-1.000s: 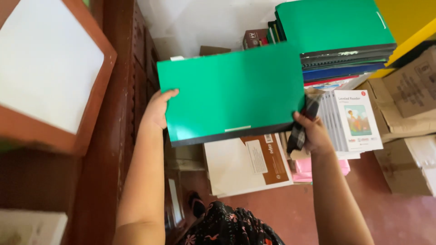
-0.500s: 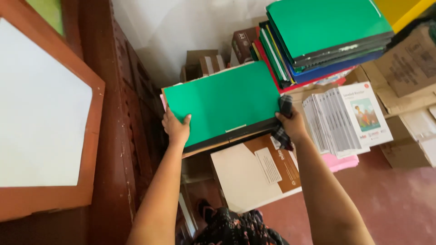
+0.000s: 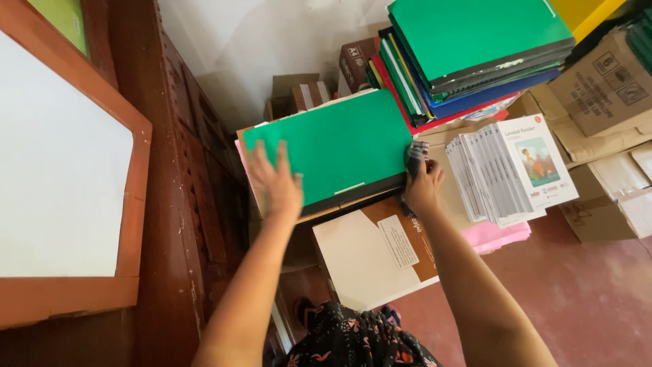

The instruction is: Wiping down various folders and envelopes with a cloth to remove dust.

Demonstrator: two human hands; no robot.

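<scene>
A green hard-cover book (image 3: 339, 146) lies flat on a low stack of folders and card. My left hand (image 3: 274, 183) rests open on its near left corner, fingers spread. At the book's right end my right hand (image 3: 422, 187) is closed around a dark crumpled cloth (image 3: 414, 158), touching the book's edge.
A tall pile of green, blue and red books (image 3: 468, 54) stands behind right. Fanned thin booklets (image 3: 506, 170) lie on pink paper at right. Cardboard boxes (image 3: 604, 88) sit further right. A brown and cream folder (image 3: 377, 255) lies below. A dark wooden cabinet (image 3: 183, 204) runs along the left.
The green book has gone down from mid-air onto the low stack. My left hand has let go of its edge and now lies flat on top.
</scene>
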